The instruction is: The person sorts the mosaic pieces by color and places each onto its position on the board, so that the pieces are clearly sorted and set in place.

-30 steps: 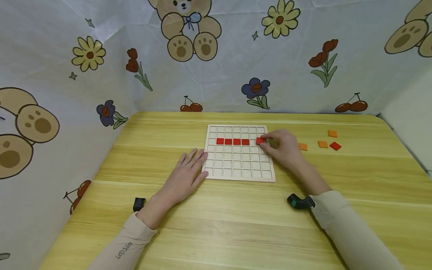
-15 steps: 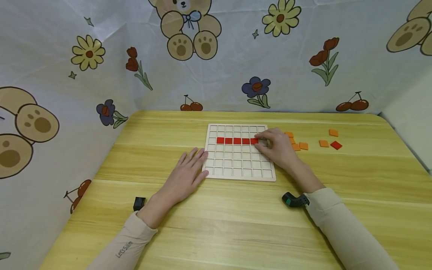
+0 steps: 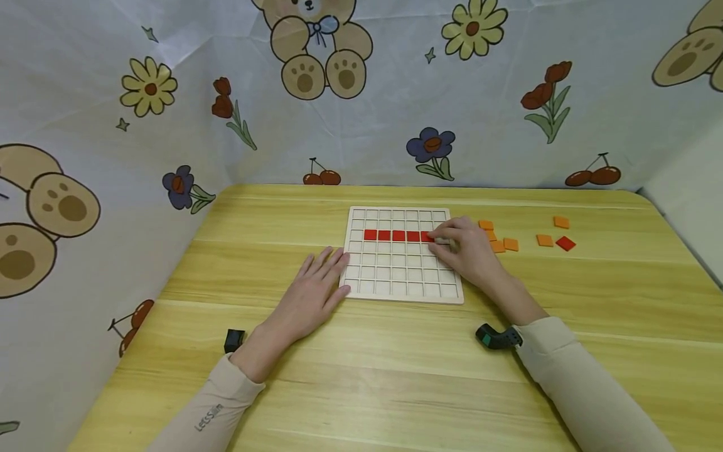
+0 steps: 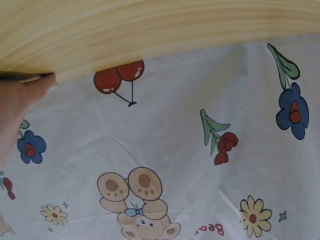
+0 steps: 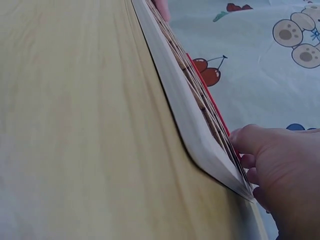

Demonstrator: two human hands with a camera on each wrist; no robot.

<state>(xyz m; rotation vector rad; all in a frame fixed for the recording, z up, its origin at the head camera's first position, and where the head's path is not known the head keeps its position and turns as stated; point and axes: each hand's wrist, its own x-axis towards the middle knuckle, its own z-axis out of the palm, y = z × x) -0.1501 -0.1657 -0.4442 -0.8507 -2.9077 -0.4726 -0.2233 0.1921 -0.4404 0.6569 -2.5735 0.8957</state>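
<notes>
Of the two hands, we see the left hand [image 3: 309, 301] lying flat with fingers straight and slightly spread, gripping nothing, its fingertips and thumb touching the left edge of the grid board [image 3: 390, 274]. The right hand [image 3: 469, 248] bends over the board's right side, thumb and index finger a little apart, fingertips at the end red tile [image 3: 425, 236]; with the fingers covering its corner, we cannot tell whether they pinch it or only touch it.

That tile ends a row of five thin, flat red squares, third row from the far edge. The board is pale and wood-like, with raised ridges dividing it into square cells and rounded corners. Beyond the right hand we find loose orange tiles [image 3: 545, 240] and a red tile turned cornerwise [image 3: 565, 243] on the smooth, yellowish wood-grain desk [image 3: 361, 376]. Creased white cloth [image 3: 361, 138], printed with bears and flowers, hangs behind.
</notes>
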